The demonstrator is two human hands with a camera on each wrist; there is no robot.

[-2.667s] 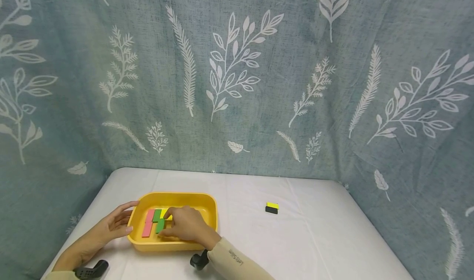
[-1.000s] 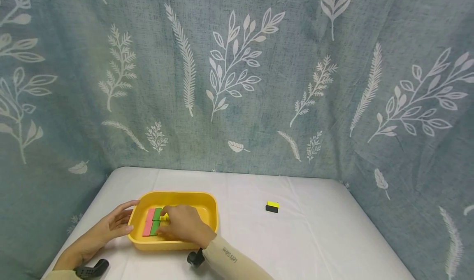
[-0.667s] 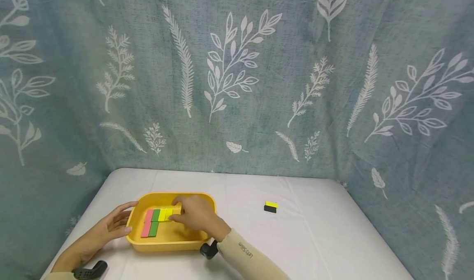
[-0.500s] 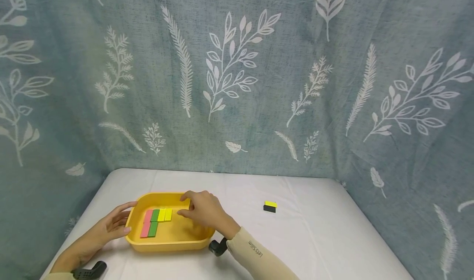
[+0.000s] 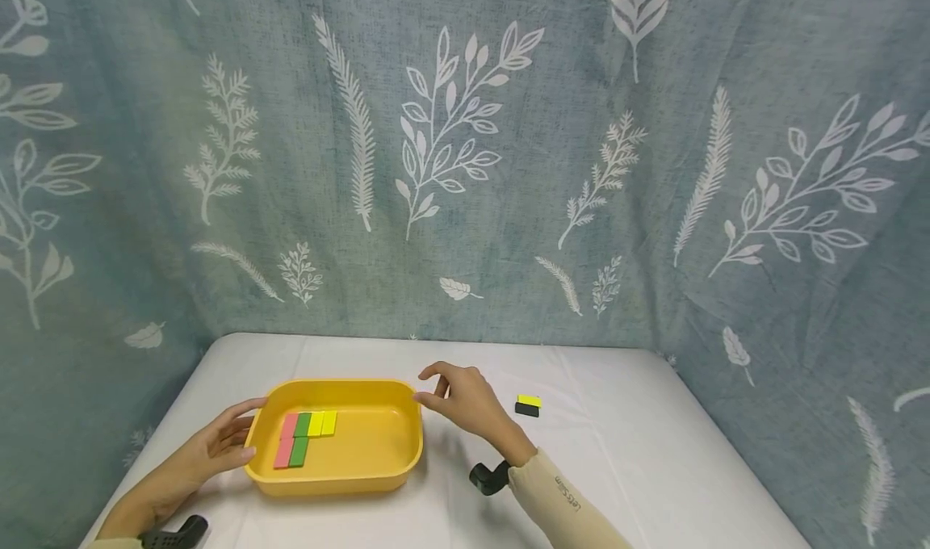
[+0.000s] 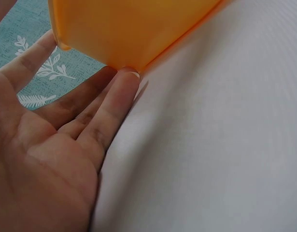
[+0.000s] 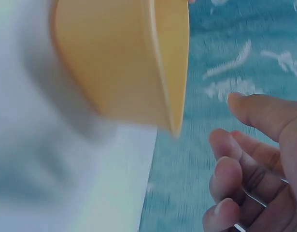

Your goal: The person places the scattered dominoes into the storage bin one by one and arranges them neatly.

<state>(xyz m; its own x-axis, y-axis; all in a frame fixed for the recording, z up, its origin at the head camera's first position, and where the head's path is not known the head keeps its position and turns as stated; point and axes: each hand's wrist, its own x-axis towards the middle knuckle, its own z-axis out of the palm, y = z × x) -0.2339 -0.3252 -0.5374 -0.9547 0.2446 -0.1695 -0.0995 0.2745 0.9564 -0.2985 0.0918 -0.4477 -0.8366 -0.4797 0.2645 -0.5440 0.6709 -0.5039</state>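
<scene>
A yellow plastic tray (image 5: 378,448) stands on the left part of the table. Inside it, two pink blocks (image 5: 283,452) lie end to end along the left, with two green blocks (image 5: 299,452) right beside them. Two yellow blocks (image 5: 322,423) lie side by side against the upper green one. My left hand (image 5: 211,454) touches the tray's left side with fingers spread, and the left wrist view shows its fingertips at the tray's wall (image 6: 134,29). Just off the tray's right rim, my right hand (image 5: 468,400) is raised, fingers loosely bent and holding nothing.
To the right, beyond my right hand, a bright yellow block (image 5: 529,400) and a black block (image 5: 526,410) lie together on the white-covered table (image 5: 617,452). A blue-green curtain (image 5: 450,169) with white leaf prints hangs behind it and along both sides.
The lower green block has slid left against the pink one. My right hand has let go of a yellow block and moved right, out of the tray. My left hand stays at the tray.
</scene>
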